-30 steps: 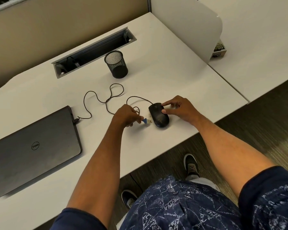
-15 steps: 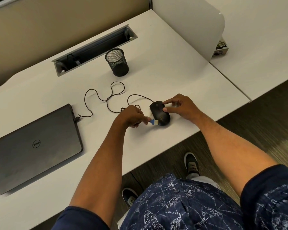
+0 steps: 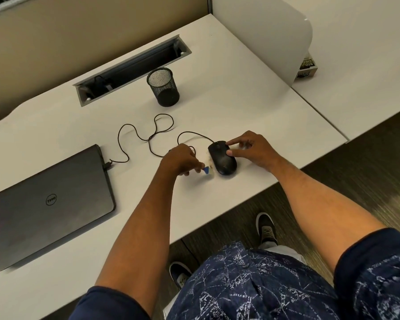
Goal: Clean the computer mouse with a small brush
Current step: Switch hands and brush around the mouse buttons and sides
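A black wired computer mouse [image 3: 222, 159] lies on the white desk [image 3: 229, 107] near its front edge. My right hand [image 3: 252, 148] steadies it, with the thumb on its right side and the forefinger on its front. My left hand [image 3: 181, 159] pinches a small brush [image 3: 208, 170] with a blue ferrule and pale bristles. The bristles point at the mouse's left rear side, right beside it. The mouse cable [image 3: 148, 135] loops across the desk.
A closed dark laptop [image 3: 51, 204] lies at the left, with the cable plugged into it. A black mesh pen cup [image 3: 164, 90] stands behind the cable, before a cable slot [image 3: 132, 70]. A white divider [image 3: 263, 35] and a small box [image 3: 307, 69] are at the right.
The brush has swept back and forth along the mouse's left side, ending slightly off its rear left. My right hand has kept its hold on the mouse.
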Tool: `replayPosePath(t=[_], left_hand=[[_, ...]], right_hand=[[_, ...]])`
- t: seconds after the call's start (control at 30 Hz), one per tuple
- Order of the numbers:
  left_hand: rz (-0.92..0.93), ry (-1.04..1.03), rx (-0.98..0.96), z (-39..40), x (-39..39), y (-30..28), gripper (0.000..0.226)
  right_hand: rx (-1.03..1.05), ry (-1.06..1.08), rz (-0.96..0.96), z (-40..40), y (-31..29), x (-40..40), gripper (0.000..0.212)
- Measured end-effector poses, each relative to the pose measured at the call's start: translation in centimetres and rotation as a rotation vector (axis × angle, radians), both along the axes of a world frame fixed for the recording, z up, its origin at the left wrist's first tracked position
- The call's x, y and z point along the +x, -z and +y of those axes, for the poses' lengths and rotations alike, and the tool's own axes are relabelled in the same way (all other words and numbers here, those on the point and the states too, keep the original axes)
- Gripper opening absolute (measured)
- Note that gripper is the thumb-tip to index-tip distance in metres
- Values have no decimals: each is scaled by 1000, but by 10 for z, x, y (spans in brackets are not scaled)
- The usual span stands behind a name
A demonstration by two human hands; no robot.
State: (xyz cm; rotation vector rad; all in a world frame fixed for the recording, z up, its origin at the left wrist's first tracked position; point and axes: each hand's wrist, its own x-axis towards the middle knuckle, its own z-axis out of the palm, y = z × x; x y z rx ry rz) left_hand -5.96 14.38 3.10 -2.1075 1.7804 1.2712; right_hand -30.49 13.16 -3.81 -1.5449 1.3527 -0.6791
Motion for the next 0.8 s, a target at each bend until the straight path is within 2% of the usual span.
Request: replayPosePath(t=[0.1, 0.2, 0.3, 0.47, 0.8], left_hand=[[143, -111, -36, -3, 0, -2, 30], [181, -138, -105, -1, -8, 0, 30], [134, -60, -67, 2, -14, 1, 29], [-128, 68, -24, 2, -11, 0, 22], [24, -17, -52, -2, -9, -4, 30]], right_hand=[[-2, -1, 4, 0, -1, 0, 32], [4, 2, 4, 0, -1, 0, 32], [1, 0, 7, 0, -1, 0, 33], [8, 3, 4, 0, -1, 0, 34], [-4, 4, 11, -1, 1, -1, 32]])
